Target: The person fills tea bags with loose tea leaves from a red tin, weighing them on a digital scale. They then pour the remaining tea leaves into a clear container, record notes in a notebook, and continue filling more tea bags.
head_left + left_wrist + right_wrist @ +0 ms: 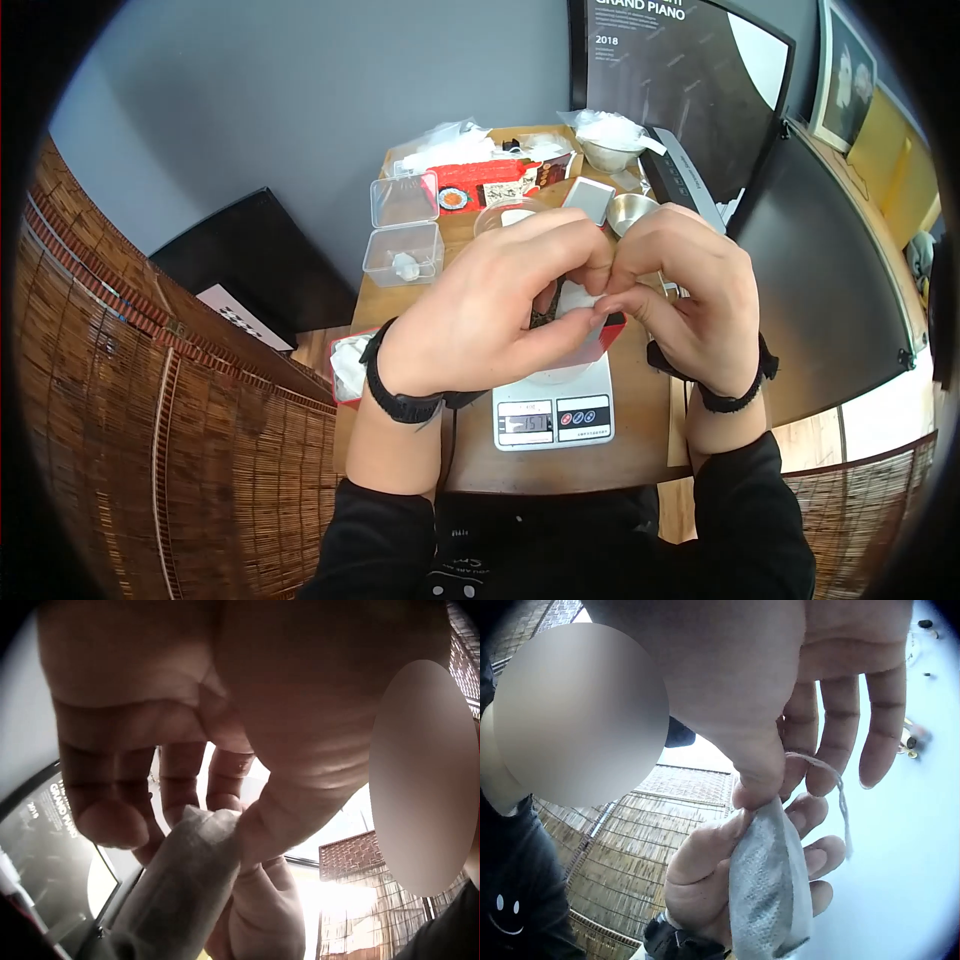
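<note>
Both hands meet over the kitchen scale at the front of the table. Between them hangs a filled white drawstring tea bag, dark contents showing through its mesh. My left hand pinches the bag near its top with thumb and fingers. At the same top edge, my right hand pinches with thumb and forefinger, and a loose string trails from its fingers. Under the hands, a red-edged container stands on the scale, mostly hidden by them.
Left of the hands stands a clear plastic box with its lid up and a white piece inside. Behind are a red packet, a metal bowl heaped with white bags, and a smaller metal bowl. White bags fill a red-rimmed tray at left.
</note>
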The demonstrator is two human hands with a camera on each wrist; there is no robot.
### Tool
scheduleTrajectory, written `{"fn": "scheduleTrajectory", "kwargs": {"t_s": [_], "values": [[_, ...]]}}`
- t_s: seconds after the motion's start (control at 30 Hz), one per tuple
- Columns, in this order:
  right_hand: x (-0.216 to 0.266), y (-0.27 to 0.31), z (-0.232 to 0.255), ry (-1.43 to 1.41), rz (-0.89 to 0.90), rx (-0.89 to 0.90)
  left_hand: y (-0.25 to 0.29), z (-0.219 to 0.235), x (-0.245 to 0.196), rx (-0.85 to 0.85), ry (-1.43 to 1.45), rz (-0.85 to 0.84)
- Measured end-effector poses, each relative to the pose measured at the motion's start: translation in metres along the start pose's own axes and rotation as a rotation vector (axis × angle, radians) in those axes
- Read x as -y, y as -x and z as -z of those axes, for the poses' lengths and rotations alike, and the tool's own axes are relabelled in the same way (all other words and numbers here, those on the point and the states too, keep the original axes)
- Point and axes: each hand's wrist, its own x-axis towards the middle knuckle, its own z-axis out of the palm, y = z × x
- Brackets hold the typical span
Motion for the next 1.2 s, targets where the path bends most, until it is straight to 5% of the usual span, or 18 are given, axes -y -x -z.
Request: {"fn": "scheduleTrajectory", "kwargs": {"t_s": [0.13,0.4,0.6,1.03,1.2], "values": [[0.004,0.002,-0.001,-0.017,0.008,0.019,0.003,0.006,-0.002,0.085,0.014,0.039],[0.003,0.005,-0.003,-0.026,-0.054,0.052,0.002,0.001,-0.007,-0.036,0.033,0.102],[0.004,0.002,0.002,-0.002,0.027,-0.009,0.000,-0.001,0.000,-0.065,0.025,-0.047],[0.006,0.004,-0.003,0.090,-0.024,0.049,0.002,0.011,-0.001,0.013,-0.218,-0.040],[0.003,0.005,0.004,0.039,-0.035,0.048,0.003,0.009,0.004,-0.093,-0.143,-0.067]]}}
